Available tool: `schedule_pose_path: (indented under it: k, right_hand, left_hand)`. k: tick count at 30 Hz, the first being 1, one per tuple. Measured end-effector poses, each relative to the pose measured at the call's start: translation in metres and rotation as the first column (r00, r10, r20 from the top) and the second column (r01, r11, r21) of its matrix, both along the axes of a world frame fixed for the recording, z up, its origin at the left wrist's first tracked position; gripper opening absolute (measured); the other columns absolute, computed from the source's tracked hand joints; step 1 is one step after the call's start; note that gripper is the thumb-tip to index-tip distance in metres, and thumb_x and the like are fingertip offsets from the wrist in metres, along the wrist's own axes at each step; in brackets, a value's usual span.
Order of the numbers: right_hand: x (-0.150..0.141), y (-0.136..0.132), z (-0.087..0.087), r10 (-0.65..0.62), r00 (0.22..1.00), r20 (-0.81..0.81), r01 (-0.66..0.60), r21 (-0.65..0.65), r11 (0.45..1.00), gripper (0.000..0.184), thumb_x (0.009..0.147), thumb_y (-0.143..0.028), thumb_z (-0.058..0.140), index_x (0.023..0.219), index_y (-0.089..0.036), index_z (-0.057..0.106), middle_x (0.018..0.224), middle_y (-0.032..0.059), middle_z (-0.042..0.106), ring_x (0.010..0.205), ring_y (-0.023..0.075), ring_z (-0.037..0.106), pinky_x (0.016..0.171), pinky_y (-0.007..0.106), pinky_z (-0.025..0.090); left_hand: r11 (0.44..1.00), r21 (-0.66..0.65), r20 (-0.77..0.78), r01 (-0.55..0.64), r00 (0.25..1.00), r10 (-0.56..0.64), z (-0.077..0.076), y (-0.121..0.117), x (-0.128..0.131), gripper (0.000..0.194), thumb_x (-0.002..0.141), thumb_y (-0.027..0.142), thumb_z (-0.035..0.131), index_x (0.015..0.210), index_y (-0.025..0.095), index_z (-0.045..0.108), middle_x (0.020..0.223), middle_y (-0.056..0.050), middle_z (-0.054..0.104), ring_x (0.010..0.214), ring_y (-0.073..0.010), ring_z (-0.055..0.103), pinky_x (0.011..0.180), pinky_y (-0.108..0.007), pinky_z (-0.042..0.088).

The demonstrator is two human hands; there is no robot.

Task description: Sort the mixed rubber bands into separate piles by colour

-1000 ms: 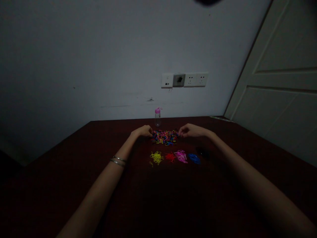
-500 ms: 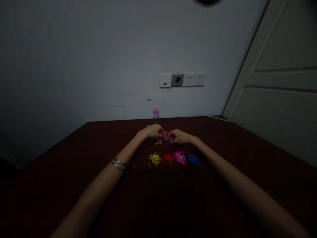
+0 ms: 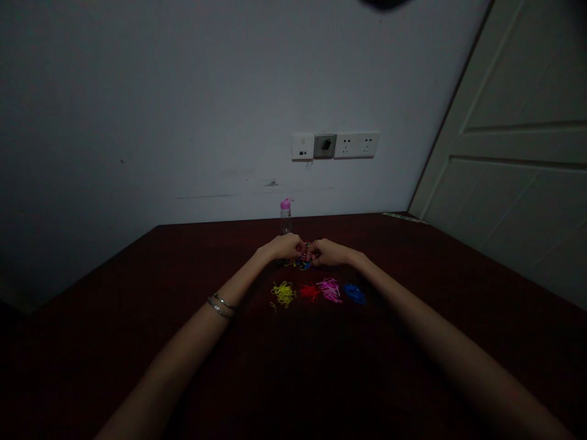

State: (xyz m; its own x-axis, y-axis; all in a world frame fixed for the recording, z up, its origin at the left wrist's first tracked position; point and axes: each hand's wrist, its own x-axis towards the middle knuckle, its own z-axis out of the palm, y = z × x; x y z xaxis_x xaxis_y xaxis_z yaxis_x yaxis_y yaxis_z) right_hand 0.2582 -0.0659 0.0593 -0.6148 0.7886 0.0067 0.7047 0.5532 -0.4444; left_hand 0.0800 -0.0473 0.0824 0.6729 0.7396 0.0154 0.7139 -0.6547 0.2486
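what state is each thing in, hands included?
left hand: curled at mixed pile, grip unclear
right hand: curled at mixed pile, grip unclear
mixed pile: loose, partly hidden
yellow pile: loose, one strand apart
red pile: loose
pink pile: loose
blue pile: bunched
bottle: upright, capped
bracelets: worn

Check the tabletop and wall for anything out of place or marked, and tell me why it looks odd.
One yellow piece lies apart from the yellow pile, off its near-left edge, like a stray. Dark scuffs streak the otherwise plain wall above the bottle.
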Motion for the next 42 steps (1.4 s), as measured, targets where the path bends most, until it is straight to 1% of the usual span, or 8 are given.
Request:
schedule_pose_path:
  k: [8,16,21,24,29,32,37,42]
  right_hand:
    - [0.001,-0.001,0.001,0.056,0.997,-0.043,-0.056,-0.003,0.998,0.022,0.061,-0.01,0.047,0.073,-0.012,0.065,0.066,0.0011,0.06,0.059,0.0101,0.05,0.056,0.02,0.036]
    - [0.029,-0.015,0.036,0.001,0.988,-0.154,-0.019,-0.118,0.993,0.02,0.065,-0.02,0.051,0.078,-0.013,0.064,0.07,0.0025,0.06,0.062,0.0112,0.049,0.06,0.023,0.038]
    - [0.048,-0.017,0.051,0.021,0.997,-0.074,-0.036,-0.204,0.978,0.019,0.065,-0.02,0.053,0.077,-0.014,0.065,0.072,0.0028,0.061,0.063,0.011,0.05,0.058,0.023,0.038]
    - [0.058,-0.019,0.056,0.048,0.999,0.011,-0.043,-0.307,0.951,0.02,0.064,-0.02,0.052,0.078,-0.015,0.065,0.069,0.0015,0.062,0.058,0.0094,0.048,0.053,0.022,0.036]
    - [0.063,-0.025,0.056,0.052,0.979,0.198,0.065,-0.541,0.838,0.021,0.06,-0.027,0.06,0.077,-0.016,0.068,0.062,0.0004,0.061,0.051,0.0078,0.046,0.045,0.019,0.033]
    - [0.06,-0.025,0.051,0.004,0.964,0.265,0.158,-0.586,0.795,0.028,0.056,-0.029,0.066,0.082,-0.018,0.068,0.066,0.0011,0.062,0.054,0.009,0.049,0.045,0.018,0.034]
    - [0.06,-0.02,0.047,-0.049,0.962,0.269,0.209,-0.606,0.767,0.053,0.054,-0.032,0.069,0.105,-0.021,0.06,0.079,0.002,0.063,0.063,0.011,0.054,0.048,0.019,0.04]
    - [0.061,-0.017,0.047,-0.05,0.97,0.237,0.182,-0.582,0.793,0.054,0.06,-0.031,0.065,0.112,-0.019,0.054,0.089,0.0051,0.063,0.069,0.0115,0.055,0.053,0.02,0.042]
  left_hand:
    - [0.993,0.116,0.079,0.012,0.997,-0.022,-0.001,0.0,-0.005,0.023,0.068,0.017,0.049,0.082,0.018,0.067,0.072,-0.003,0.063,0.064,-0.0125,0.052,0.059,-0.022,0.035]
    - [0.993,0.086,0.15,0.08,0.984,-0.092,-0.005,-0.001,-0.002,0.024,0.069,0.018,0.048,0.082,0.016,0.067,0.069,-0.003,0.062,0.059,-0.0101,0.05,0.054,-0.021,0.032]
    - [0.994,0.044,0.11,0.098,0.989,-0.103,-0.01,-0.002,0.001,0.021,0.068,0.018,0.05,0.079,0.017,0.068,0.07,-0.003,0.063,0.058,-0.0107,0.05,0.055,-0.022,0.033]
    - [0.993,0.033,0.098,0.116,0.988,-0.119,-0.013,-0.003,0.003,0.02,0.067,0.018,0.052,0.079,0.018,0.068,0.072,-0.003,0.064,0.06,-0.0111,0.051,0.055,-0.021,0.034]
    - [0.991,0.01,0.056,0.131,0.99,-0.131,-0.015,-0.007,0.008,0.021,0.065,0.016,0.055,0.081,0.017,0.068,0.074,-0.004,0.064,0.061,-0.0121,0.053,0.054,-0.022,0.035]
    - [0.991,0.023,0.04,0.134,0.99,-0.135,-0.014,-0.01,0.011,0.021,0.066,0.015,0.055,0.081,0.018,0.069,0.074,-0.004,0.064,0.063,-0.0126,0.054,0.058,-0.022,0.036]
    - [0.992,0.02,-0.046,0.123,0.991,-0.122,-0.015,-0.014,0.013,0.02,0.068,0.017,0.055,0.083,0.017,0.067,0.074,-0.003,0.063,0.065,-0.0129,0.054,0.062,-0.024,0.038]
    - [0.99,0.046,-0.115,0.131,0.985,-0.125,-0.019,-0.013,0.013,0.021,0.07,0.017,0.052,0.085,0.017,0.065,0.076,-0.004,0.063,0.066,-0.0125,0.053,0.06,-0.023,0.036]
